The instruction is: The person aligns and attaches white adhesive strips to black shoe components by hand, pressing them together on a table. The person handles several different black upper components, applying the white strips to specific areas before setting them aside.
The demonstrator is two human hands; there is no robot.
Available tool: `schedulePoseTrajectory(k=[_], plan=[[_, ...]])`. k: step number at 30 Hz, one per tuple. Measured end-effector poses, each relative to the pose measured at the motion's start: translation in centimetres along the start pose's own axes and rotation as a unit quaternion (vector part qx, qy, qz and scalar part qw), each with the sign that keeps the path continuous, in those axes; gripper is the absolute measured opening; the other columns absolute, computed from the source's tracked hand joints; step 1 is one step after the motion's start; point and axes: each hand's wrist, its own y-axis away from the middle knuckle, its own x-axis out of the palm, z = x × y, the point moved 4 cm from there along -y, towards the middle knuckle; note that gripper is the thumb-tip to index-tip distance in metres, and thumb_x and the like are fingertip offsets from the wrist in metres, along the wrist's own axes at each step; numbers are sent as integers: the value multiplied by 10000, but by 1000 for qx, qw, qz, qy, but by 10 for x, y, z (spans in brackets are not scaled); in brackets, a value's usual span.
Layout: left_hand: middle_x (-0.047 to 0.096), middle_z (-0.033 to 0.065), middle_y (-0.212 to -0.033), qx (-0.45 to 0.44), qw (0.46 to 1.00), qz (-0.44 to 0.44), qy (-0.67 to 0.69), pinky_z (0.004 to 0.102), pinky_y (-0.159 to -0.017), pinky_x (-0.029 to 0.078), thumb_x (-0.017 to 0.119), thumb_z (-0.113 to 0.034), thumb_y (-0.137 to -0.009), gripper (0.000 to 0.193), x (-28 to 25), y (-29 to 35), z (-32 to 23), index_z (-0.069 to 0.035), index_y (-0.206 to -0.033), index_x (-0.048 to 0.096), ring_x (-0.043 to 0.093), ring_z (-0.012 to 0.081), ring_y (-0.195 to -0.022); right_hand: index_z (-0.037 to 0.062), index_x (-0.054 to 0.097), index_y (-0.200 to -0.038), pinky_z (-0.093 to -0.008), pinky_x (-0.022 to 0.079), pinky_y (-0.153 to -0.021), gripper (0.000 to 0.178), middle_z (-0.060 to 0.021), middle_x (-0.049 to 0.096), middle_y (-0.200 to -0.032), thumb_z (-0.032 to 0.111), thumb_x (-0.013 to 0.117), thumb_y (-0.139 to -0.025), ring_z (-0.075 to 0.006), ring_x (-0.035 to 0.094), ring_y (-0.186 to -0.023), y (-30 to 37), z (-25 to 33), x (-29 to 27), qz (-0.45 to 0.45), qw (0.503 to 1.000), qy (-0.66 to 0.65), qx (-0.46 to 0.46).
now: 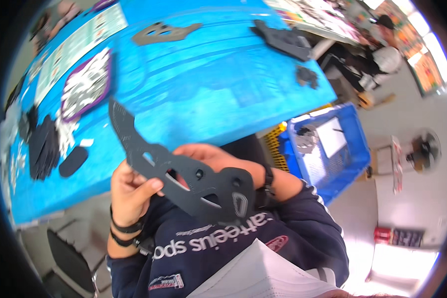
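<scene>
A black flat cut-out panel (184,171), like a shoe-upper piece, is held up in front of my chest. It has several openings, lines of small marks and two dark round spots. My left hand (132,191) is closed on its left edge, with the thumb on top and the fingers underneath. Behind the upper edge is my right hand (211,156), which appears to grip the panel. Its fingers are partly hidden by the panel. Another dark cut-out panel (166,34) lies at the far side of the blue table (193,89).
At left are a purple-rimmed tray (108,82) of white and grey pieces, a stack of black strips (42,149) and a black oval piece (74,161). Black panels (285,42) lie far right. A blue crate (357,149) stands right of the table. A person (382,59) sits beyond.
</scene>
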Motion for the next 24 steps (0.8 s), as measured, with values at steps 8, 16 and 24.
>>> schedulePoseTrajectory(k=[8,16,24], plan=[[668,79,-897,-28,995,28,-90,232,-650,520,678,84,-785,315,4,0,-2,45,-1081,579,642,120,-758,33,675,-798,-186,368,-525,255,81,570,-687,254,643,-922,13,458,-617,7,21,26,-9,984,171,48],[676,102,-974,-41,992,37,-117,224,-705,514,685,92,-791,320,2,2,-4,58,-1090,576,646,121,-867,-10,687,-894,-200,433,-588,196,26,629,-743,180,646,-912,-13,528,-692,10,21,17,-38,957,288,4],[682,101,-983,17,986,75,-147,224,-729,510,668,81,-825,255,2,-2,-6,47,-1068,601,636,108,-913,12,648,-909,-218,469,-609,122,-19,646,-819,134,652,-905,-49,579,-710,10,20,16,-53,967,251,14]])
